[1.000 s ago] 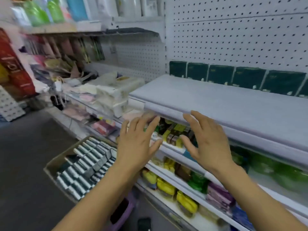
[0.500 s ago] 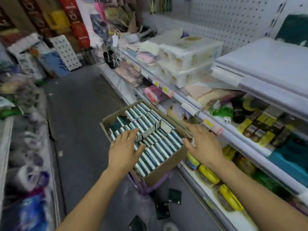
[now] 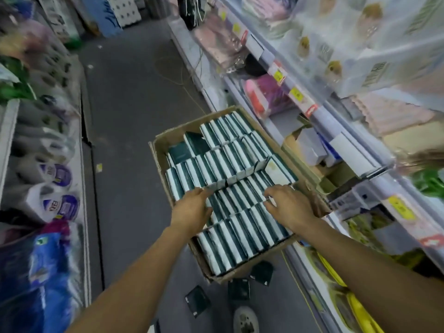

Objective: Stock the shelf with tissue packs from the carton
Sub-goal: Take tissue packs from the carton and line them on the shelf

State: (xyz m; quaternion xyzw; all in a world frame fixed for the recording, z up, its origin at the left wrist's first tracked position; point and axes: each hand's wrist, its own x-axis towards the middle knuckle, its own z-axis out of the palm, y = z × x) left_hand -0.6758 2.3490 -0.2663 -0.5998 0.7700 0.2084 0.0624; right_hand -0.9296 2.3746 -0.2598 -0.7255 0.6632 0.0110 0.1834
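The carton (image 3: 161,150) is plain brown cardboard. The tissue packs (image 3: 230,164) inside it are dark green with white edges, so the rows read as green and white stripes; one pack (image 3: 274,170) near the right side shows a pale cream face. Three dark green packs (image 3: 238,289) lie on the grey floor (image 3: 134,97). The shelf (image 3: 346,140) edges are white and carry yellow price tags (image 3: 296,94) with red ends. A pink packet (image 3: 264,94) sits on a lower shelf. On the left, white wrapped rolls (image 3: 56,174) bear purple round labels, beside a blue bag (image 3: 45,272).
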